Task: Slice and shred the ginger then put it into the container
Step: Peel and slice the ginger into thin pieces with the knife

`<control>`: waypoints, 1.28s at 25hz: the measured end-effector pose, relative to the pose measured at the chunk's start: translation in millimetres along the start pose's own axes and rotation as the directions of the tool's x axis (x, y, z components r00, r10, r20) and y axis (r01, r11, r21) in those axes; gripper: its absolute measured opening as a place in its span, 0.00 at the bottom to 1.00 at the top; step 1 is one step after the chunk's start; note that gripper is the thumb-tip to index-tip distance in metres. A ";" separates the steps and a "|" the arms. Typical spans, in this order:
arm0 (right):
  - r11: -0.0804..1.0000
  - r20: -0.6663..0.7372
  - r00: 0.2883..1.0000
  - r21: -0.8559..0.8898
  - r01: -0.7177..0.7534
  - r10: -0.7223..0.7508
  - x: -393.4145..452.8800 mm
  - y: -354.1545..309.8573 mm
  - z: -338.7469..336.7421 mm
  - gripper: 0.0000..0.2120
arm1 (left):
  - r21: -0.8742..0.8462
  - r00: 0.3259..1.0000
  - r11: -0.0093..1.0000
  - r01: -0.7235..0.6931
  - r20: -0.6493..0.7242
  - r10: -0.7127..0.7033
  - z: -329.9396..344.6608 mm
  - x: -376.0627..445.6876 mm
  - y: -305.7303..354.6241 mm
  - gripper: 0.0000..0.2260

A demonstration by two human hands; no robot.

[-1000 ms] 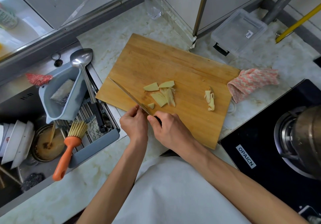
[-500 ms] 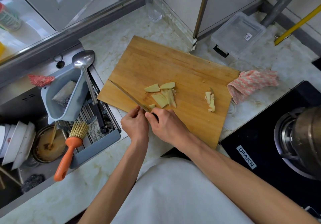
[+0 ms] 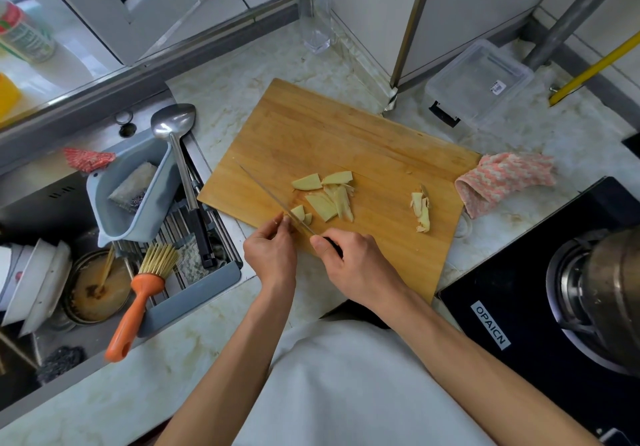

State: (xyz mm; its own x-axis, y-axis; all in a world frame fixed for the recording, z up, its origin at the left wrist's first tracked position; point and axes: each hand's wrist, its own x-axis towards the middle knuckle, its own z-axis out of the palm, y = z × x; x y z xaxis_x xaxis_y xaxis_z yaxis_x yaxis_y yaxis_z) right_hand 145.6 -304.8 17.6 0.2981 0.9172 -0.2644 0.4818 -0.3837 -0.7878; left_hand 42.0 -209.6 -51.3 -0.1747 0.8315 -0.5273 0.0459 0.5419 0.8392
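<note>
2 hands over marble counter (image 3: 214, 335), largest to smallest below.
Black cooktop (image 3: 519, 307) at right, white label reads "OPAICN"; steel pot (image 3: 613, 293) on its burner.
Sink (image 3: 45, 203) at left: stacked white bowls (image 3: 31, 283), grey basket (image 3: 128, 186), orange-handled brush (image 3: 138, 303), steel ladle (image 3: 176, 134).
Wooden cutting board (image 3: 346, 141) centre, lying at an angle.
Clear container (image 3: 479, 80) beyond board's far right corner, small barcode sticker, text too small to read.
Pink-white cloth (image 3: 502, 179) touching board's right edge.
Drinking glass (image 3: 313, 9) upright at back wall.
Right hand (image 3: 353, 265) wrapped round dark handle of knife (image 3: 273, 196), blade running diagonally up-left across board.
Left hand (image 3: 270, 255) pinching small ginger piece (image 3: 298, 212) with curled fingertips, right against blade.
Ginger slices (image 3: 325, 193) clustered mid-board, just right of blade.
Separate ginger scrap pile (image 3: 420, 208) toward board's right side, well apart from slices.
</note>
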 end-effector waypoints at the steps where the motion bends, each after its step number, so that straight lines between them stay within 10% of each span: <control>1: 1.000 -0.001 1.000 -0.001 0.013 -0.013 -3.7 -1.7 -0.9 0.19 | -0.010 1.000 1.000 0.007 0.004 -0.007 -0.2 0.9 -0.8 0.06; 32: 1.000 0.005 1.000 -0.002 -0.018 0.018 -6.4 -15.6 -0.8 0.21 | 0.100 0.996 0.991 -0.087 -0.008 0.088 1.1 -5.6 0.8 0.07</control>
State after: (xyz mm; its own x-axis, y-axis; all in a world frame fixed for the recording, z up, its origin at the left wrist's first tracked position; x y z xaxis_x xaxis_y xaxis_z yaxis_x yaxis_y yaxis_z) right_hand 136.8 -304.7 32.0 0.3027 0.9106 -0.2814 0.4783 -0.4005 -0.7816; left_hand 44.1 -213.7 -47.9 -0.1780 0.8751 -0.4501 0.1589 0.4770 0.8644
